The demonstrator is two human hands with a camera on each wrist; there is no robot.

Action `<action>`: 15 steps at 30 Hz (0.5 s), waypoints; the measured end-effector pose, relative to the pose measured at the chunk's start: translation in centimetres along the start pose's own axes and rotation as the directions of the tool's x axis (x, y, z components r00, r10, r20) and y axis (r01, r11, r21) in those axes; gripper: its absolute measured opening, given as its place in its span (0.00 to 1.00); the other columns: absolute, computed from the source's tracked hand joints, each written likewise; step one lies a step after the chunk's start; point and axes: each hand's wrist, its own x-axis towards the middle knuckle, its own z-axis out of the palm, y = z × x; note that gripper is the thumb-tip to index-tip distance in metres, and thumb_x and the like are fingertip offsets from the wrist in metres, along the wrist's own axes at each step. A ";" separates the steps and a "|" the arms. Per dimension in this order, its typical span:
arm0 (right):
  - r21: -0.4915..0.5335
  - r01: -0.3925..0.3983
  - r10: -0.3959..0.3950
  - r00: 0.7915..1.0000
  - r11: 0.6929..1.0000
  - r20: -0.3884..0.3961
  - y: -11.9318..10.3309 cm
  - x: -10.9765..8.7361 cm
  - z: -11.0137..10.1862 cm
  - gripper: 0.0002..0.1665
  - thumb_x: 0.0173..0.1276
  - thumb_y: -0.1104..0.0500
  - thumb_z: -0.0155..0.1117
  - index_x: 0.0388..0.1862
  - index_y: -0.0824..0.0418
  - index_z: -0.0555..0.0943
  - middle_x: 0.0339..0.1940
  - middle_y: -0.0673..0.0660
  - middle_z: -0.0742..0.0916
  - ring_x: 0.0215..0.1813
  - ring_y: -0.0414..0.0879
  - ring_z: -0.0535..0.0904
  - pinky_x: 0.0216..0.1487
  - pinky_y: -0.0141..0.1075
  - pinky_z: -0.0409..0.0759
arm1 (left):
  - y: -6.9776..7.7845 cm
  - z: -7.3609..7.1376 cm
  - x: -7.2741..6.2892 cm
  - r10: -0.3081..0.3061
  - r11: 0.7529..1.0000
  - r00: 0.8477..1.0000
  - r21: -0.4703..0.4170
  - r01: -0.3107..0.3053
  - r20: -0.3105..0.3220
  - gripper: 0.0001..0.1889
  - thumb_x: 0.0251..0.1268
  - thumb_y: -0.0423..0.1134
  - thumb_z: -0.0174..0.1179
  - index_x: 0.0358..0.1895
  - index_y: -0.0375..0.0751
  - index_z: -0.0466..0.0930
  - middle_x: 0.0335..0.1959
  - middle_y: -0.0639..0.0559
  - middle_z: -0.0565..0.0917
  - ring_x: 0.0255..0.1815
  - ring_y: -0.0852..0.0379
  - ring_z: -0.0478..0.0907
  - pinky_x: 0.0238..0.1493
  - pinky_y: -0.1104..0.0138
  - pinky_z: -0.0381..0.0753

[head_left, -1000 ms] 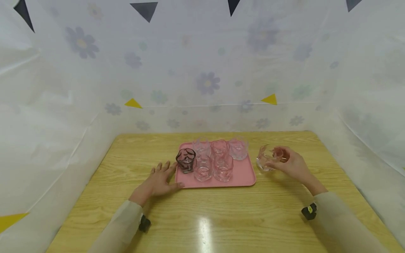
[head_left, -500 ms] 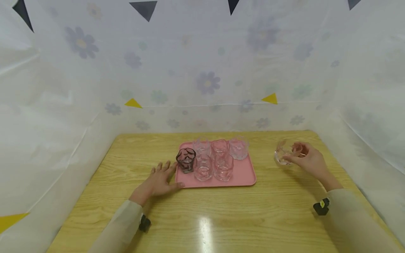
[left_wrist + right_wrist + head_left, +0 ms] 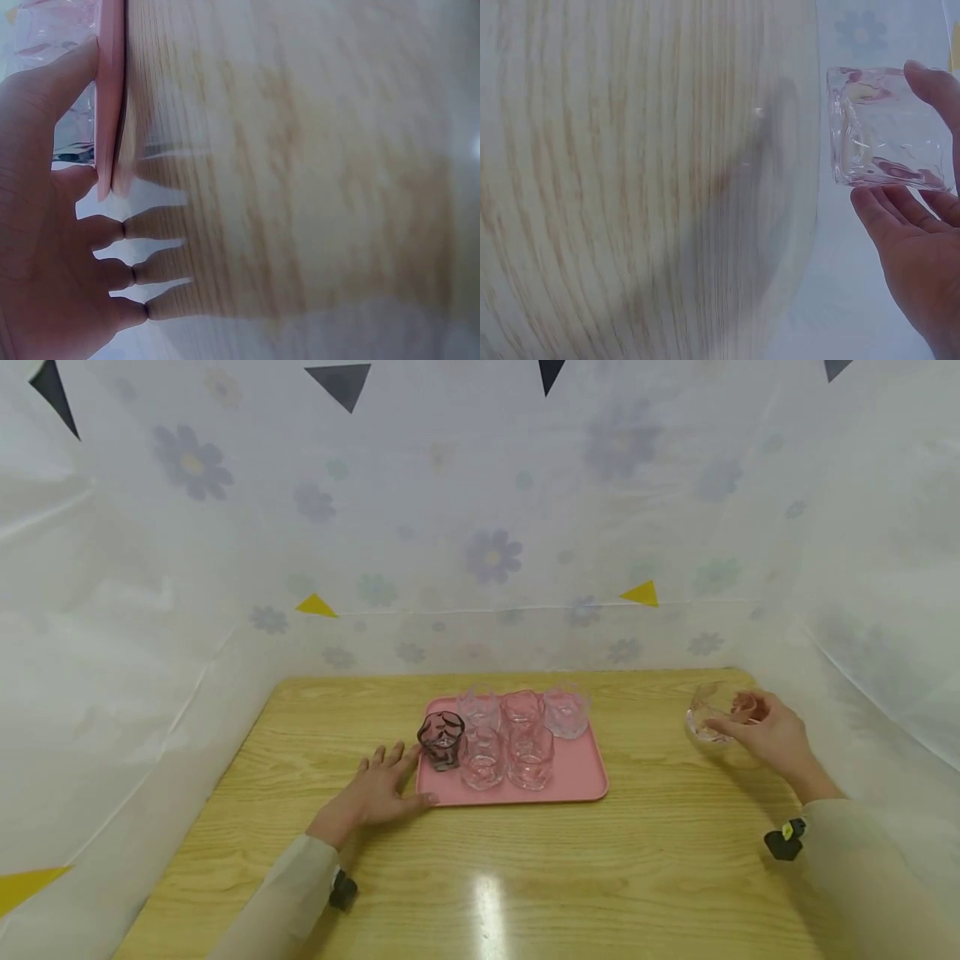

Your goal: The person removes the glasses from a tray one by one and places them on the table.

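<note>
My right hand [image 3: 772,735] grips a clear glass cup [image 3: 712,714] between thumb and fingers, near the table's far right corner. In the right wrist view the glass cup [image 3: 889,127] shows from the side, its thick base toward the tabletop. My left hand [image 3: 378,789] rests with spread fingers at the left edge of the pink tray [image 3: 577,772]; in the left wrist view its thumb [image 3: 75,67] touches the tray's rim [image 3: 111,90]. On the tray stand several clear glass cups [image 3: 531,760] and, at its left end, one dark smoky cup [image 3: 441,739].
The wooden table [image 3: 420,877] runs back to a white flowered curtain [image 3: 420,527], which also hangs along both sides. Table surface lies between the tray and the held cup. Each wrist wears a small black camera, such as the right one [image 3: 783,841].
My right hand has carried the clear glass cup to the right and somewhat back, away from the tray. The left hand and the cups on the tray have stayed in place.
</note>
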 end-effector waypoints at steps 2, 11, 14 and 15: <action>-0.007 -0.010 0.010 1.000 1.000 -0.012 0.2 0.1 -0.2 0.52 0.73 0.40 0.71 0.79 0.72 0.63 0.65 0.68 0.77 0.43 0.20 0.67 0.37 0.17 0.72 | 0.0 0.0 0.0 0.000 1.000 1.000 0.005 0.000 -0.001 0.53 0.70 0.71 0.57 0.87 0.45 0.49 0.86 0.29 0.50 0.85 0.21 0.41 0.81 0.27 0.41; -0.047 -0.031 0.029 0.999 0.998 -0.046 1.5 0.2 -1.0 0.55 0.73 0.38 0.70 0.79 0.74 0.61 0.61 0.66 0.77 0.43 0.24 0.66 0.36 0.19 0.70 | -0.1 0.1 0.1 0.001 1.000 1.000 0.009 -0.001 -0.004 0.53 0.70 0.73 0.57 0.87 0.45 0.50 0.86 0.30 0.50 0.85 0.21 0.41 0.80 0.27 0.42; -0.042 -0.046 0.044 0.998 0.998 -0.052 2.0 0.1 -1.1 0.55 0.73 0.38 0.70 0.79 0.74 0.61 0.60 0.65 0.77 0.44 0.26 0.66 0.36 0.20 0.69 | 0.0 0.1 0.0 0.002 1.000 1.000 0.005 -0.002 -0.005 0.53 0.69 0.73 0.57 0.87 0.45 0.50 0.86 0.30 0.50 0.85 0.21 0.41 0.80 0.27 0.42; -0.041 -0.050 0.048 0.997 0.998 -0.055 2.2 0.2 -1.2 0.55 0.73 0.38 0.70 0.79 0.74 0.61 0.60 0.65 0.76 0.44 0.27 0.66 0.37 0.20 0.69 | 0.0 0.1 0.0 0.003 1.000 1.000 0.004 -0.003 -0.005 0.53 0.70 0.73 0.57 0.87 0.45 0.50 0.86 0.30 0.50 0.85 0.21 0.41 0.80 0.27 0.42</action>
